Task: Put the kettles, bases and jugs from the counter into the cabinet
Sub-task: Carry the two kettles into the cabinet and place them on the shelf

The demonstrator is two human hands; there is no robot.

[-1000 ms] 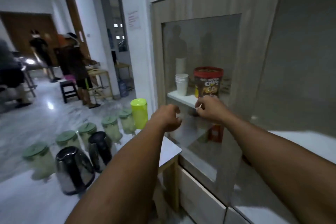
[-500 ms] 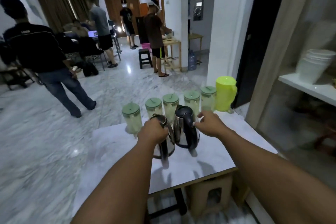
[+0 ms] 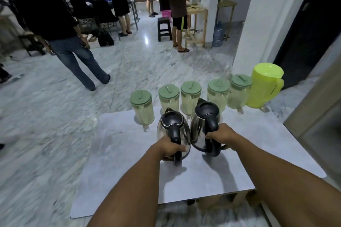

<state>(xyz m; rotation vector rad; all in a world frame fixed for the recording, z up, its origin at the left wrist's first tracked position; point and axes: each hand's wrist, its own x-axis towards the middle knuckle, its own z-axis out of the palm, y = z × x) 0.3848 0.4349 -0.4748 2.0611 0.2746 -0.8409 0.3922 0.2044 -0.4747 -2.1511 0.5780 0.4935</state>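
Two steel kettles with black lids and handles stand side by side on the pale counter (image 3: pixel 114 167). My left hand (image 3: pixel 168 148) is wrapped around the handle of the left kettle (image 3: pixel 170 125). My right hand (image 3: pixel 222 135) grips the handle of the right kettle (image 3: pixel 202 118), which sits on a black base (image 3: pixel 208 151). Behind them runs a row of several clear jugs with green lids (image 3: pixel 142 106), ending at the right with a bright yellow-green jug (image 3: pixel 263 85). The cabinet's wooden edge (image 3: pixel 313 114) shows at the far right.
Several people stand and walk on the marble floor beyond the counter; the nearest person (image 3: pixel 55 24) is at the left. A dark stool (image 3: pixel 164 28) and a wooden side table (image 3: pixel 195 24) stand farther back. A white pillar (image 3: pixel 258 24) rises right of the jugs.
My view has swung from the cabinet to the counter. Both hands have come down and closed on the two kettle handles.
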